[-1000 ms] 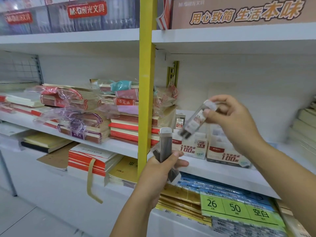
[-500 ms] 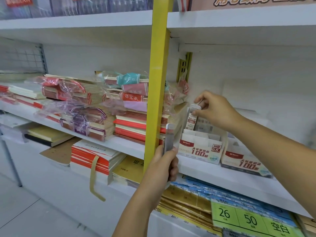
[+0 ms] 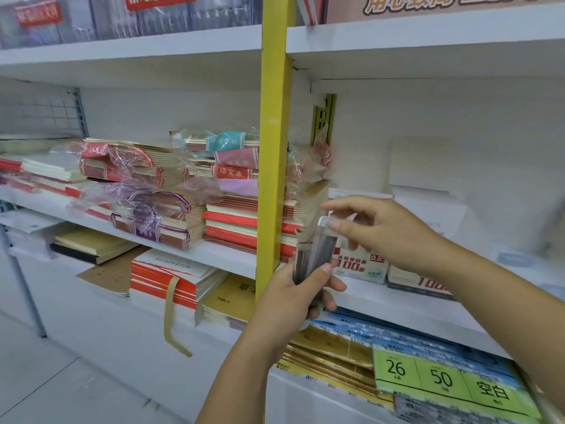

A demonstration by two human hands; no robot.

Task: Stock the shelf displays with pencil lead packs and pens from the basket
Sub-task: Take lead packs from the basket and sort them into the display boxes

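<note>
Hands of a person meet in front of a white shop shelf (image 3: 394,304), just to the right of a yellow post (image 3: 273,148) that stands upright. The left hand (image 3: 290,301) comes up from below with its fingers and thumb curled around a small bundle of pencil lead packs (image 3: 301,263), clear cases held upright with dark leads showing through. The right hand (image 3: 385,234) reaches in from the right and pinches the white cap of a single pack (image 3: 325,247) between thumb and forefinger, its other fingers loosely curled. This pack is tilted, with its lower end inside the left hand's grip and touching the bundle. Both hands are in the air before the shelf's front edge. Behind them, near that edge, a white display box (image 3: 362,267) with red print stands partly hidden by the fingers. A second box (image 3: 419,283) stands just beside it, behind the right wrist. Left of the post, the shelf at the same height carries stacks of notebooks (image 3: 171,215), some in loose plastic wrap. On the shelf below, blue and gold paper packs (image 3: 336,341) lie flat, with a green label (image 3: 440,381) reading 26 and 50 near the front right corner.
</note>
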